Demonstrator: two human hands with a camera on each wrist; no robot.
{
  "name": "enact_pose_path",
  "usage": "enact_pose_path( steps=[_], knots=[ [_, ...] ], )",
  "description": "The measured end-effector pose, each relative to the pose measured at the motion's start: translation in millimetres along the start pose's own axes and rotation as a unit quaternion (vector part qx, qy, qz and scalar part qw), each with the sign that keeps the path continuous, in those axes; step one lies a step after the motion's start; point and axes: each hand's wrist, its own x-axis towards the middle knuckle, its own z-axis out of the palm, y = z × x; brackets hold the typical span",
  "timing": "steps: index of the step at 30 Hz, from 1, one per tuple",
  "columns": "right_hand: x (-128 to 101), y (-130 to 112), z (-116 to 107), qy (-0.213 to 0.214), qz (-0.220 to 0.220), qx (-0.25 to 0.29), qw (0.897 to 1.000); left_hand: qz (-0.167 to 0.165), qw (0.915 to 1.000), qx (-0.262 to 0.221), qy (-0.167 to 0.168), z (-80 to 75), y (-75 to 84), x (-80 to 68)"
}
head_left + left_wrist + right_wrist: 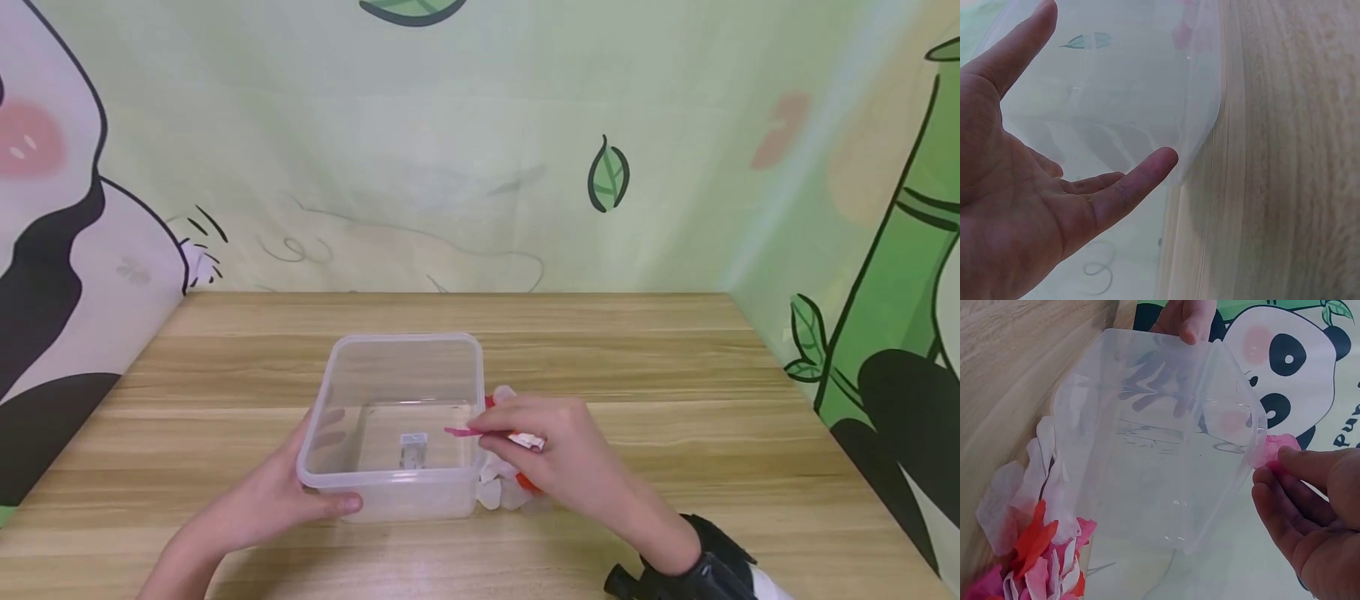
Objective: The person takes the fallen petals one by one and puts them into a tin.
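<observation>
A clear plastic container (pixel 393 479) without a lid stands on the wooden table. My left hand (pixel 255 500) grips its left side, with the thumb at the front wall and the fingers along the side. In the left wrist view, those fingers (pixel 1125 194) spread against the translucent wall. My right hand (pixel 558 442) pinches a pink petal (pixel 459 432) at the container's right rim; the right wrist view shows the same petal (pixel 1280 449) between thumb and fingertips. Beside the container's right wall, partly under my right hand, lies a pile of white, red and pink petals (pixel 1038 547).
Inside the container, a small pale rectangular patch (pixel 413 450) shows on the bottom; what it is I cannot tell. Wooden tabletop (pixel 637 350) extends around the container. Behind it hangs a green backdrop (pixel 480 167) with leaf and panda drawings.
</observation>
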Motion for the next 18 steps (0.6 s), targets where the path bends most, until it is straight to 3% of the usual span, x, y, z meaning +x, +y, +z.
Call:
enact_pose_path(
  steps=[9, 18],
  knots=[
    [-0.1, 0.8, -3.9, -0.019, 0.021, 0.014, 1.0, 0.001, 1.0, 0.002, -0.001, 0.4, -0.3, 0.1],
    [-1.2, 1.4, -15.5, -0.02, 0.068, -0.032, 0.997, 0.008, 0.9998, -0.016, -0.009, -1.2, -3.2, 0.6]
  ],
)
